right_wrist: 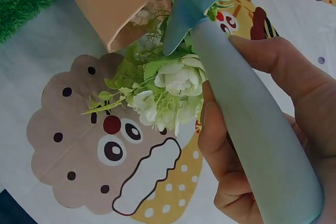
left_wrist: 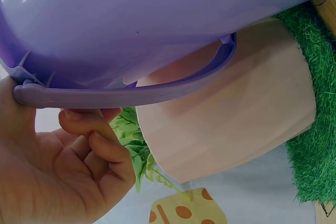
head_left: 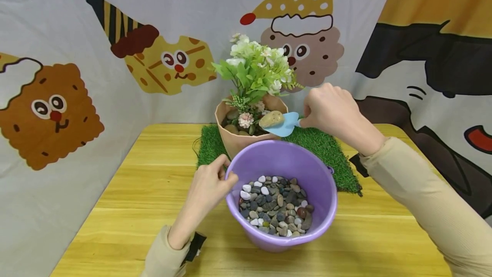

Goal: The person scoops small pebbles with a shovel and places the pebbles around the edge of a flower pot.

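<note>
My right hand (head_left: 332,108) grips a small blue trowel (right_wrist: 257,119) by its handle. On the trowel's blade lies a tan, potato-shaped stone (head_left: 271,119), at the right rim of a peach-coloured flowerpot (head_left: 240,140). White flowers with green leaves (head_left: 255,65) rise from the pot, and brown stones show around their base. My left hand (head_left: 209,185) pinches the left rim of a purple bucket (head_left: 282,157), the bucket's handle (left_wrist: 152,96) hanging beside the curled fingers. Many grey, white and brown pebbles (head_left: 274,208) cover the bucket's bottom.
The pot stands on a green artificial grass mat (head_left: 326,151) at the far side of a wooden table (head_left: 153,191). In front of the pot, the bucket overlaps the mat in the head view. A cartoon-printed cloth (head_left: 184,7) hangs behind the table.
</note>
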`<state>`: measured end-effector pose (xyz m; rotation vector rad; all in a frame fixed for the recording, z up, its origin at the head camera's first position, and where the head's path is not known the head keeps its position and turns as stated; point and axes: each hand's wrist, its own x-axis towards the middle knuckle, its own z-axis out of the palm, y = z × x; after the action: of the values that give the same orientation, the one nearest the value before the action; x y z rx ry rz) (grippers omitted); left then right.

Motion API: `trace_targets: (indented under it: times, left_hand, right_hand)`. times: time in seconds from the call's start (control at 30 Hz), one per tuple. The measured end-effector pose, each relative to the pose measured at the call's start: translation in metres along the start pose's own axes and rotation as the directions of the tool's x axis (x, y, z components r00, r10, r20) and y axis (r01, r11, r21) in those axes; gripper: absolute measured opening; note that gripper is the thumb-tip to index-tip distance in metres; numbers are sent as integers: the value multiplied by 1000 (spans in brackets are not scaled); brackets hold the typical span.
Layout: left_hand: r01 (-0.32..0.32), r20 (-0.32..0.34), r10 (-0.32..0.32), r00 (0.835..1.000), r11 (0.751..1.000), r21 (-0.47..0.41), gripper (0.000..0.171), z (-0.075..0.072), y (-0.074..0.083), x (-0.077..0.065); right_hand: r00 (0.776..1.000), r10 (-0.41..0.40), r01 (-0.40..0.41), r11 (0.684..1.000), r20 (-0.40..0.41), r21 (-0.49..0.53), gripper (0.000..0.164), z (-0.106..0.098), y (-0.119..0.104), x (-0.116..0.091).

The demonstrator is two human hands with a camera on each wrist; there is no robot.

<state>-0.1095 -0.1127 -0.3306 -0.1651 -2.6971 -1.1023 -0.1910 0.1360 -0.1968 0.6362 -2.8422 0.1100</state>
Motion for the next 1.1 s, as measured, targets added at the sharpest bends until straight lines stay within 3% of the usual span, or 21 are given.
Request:
trace_targets:
  times: [0.47, 0.7, 1.1]
  left_hand:
    - [-24, -2, 24, 1000, 1000, -9, 6, 1, -2, 1]
    - [-16, -7, 16, 1000, 1000, -4, 6, 0, -1, 0]
    - [-14, -1, 14, 1000, 1000, -12, 7, 0, -1, 0]
  right_hand:
    - [999, 40, -38, 988, 11, -148, 33, -1, -9, 4]
    - [999, 44, -45, 993, -12, -111, 47, 1, -6, -10]
    - [996, -15, 14, 1000, -89, -10, 15, 4, 0, -47]
